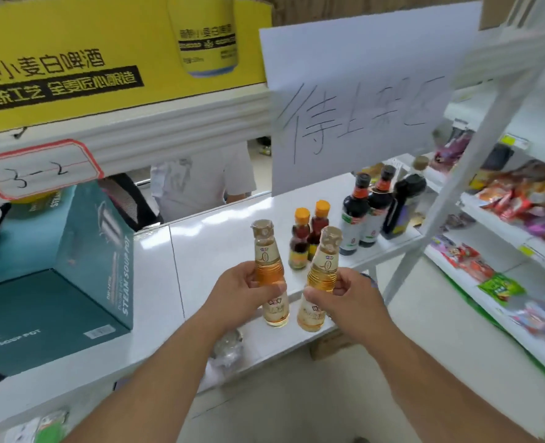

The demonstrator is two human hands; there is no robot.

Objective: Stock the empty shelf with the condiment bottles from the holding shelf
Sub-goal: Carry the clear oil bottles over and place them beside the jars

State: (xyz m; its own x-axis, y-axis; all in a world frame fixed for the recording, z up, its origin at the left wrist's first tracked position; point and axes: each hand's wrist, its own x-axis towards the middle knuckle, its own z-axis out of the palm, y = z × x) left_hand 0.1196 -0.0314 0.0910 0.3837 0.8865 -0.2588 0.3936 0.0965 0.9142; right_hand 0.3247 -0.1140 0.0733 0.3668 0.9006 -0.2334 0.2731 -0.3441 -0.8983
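Both hands grip clear plastic bottles of pale amber liquid above the front edge of the white shelf board (220,238).

The left hand (242,295) is curled round the left amber bottle (266,251), the right hand (338,298) round the right amber bottle (324,260); each has a clear ribbed cap and a white neck label reading "0". Behind stand two small dark-red bottles with orange caps (309,231), then three tall dark bottles with black caps (376,209) toward the shelf's right end. A white handwritten paper sign (360,91) stands at the rear edge. At the left end sits a teal carton (82,260) printed "STEAM SOUP POT", under a tag (37,169) marked "3-2".
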